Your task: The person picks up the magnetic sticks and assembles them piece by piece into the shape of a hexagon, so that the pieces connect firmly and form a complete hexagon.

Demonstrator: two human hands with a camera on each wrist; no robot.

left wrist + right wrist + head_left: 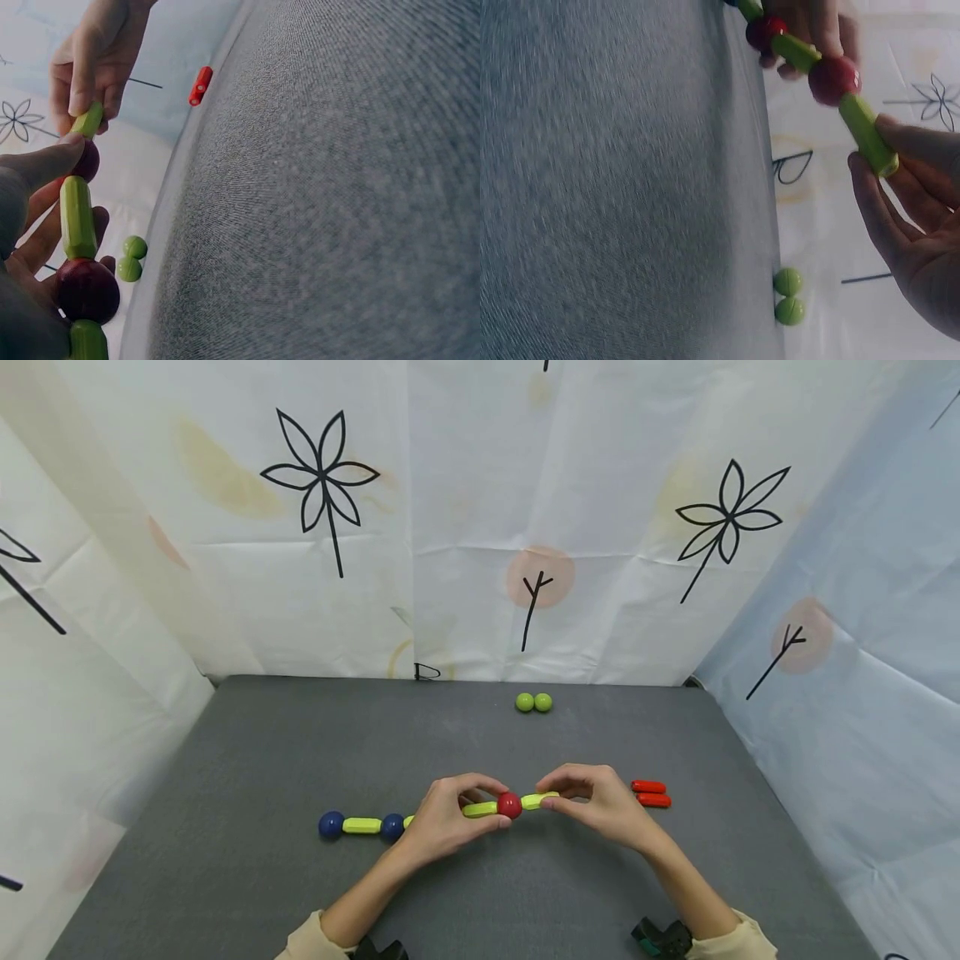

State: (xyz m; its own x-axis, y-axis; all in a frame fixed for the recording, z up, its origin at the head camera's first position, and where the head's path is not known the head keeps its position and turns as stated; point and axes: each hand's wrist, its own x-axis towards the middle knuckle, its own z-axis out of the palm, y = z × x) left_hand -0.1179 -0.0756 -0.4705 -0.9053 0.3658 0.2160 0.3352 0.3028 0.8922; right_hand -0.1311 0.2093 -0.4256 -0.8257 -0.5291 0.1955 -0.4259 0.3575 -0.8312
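Item 1, chain [480, 810] of yellow-green rods and balls: being held across the grey table [262, 760], its right-hand part being kept above the surface.

Item 2, end red ball [509, 805]: being pinched between thumb and fingers of the left hand [446, 818].

Item 3, end rod [532, 802]: being gripped near its free tip by the thumb and fingers of the right hand [598, 802], its inner end touching the ball.

Item 4, second red ball [88, 291]: being screened by the left hand in the head view, shown in both wrist views.

Risk, end joint: contact is being judged slight, probably magnetic; by a twist or a skewed pull, the rod could be parted from the ball.

Risk, left part: no hand is being seen at the blue balls [331, 825]; by sag or a sudden lift, a middle joint could be broken.

Risk, loose red rods [652, 800]: being found side by side near the right hand, they could be brushed askew by a sweep of that wrist.

Risk, green balls [527, 702]: being found together near the far edge, they could be set rolling by a knock to the table.
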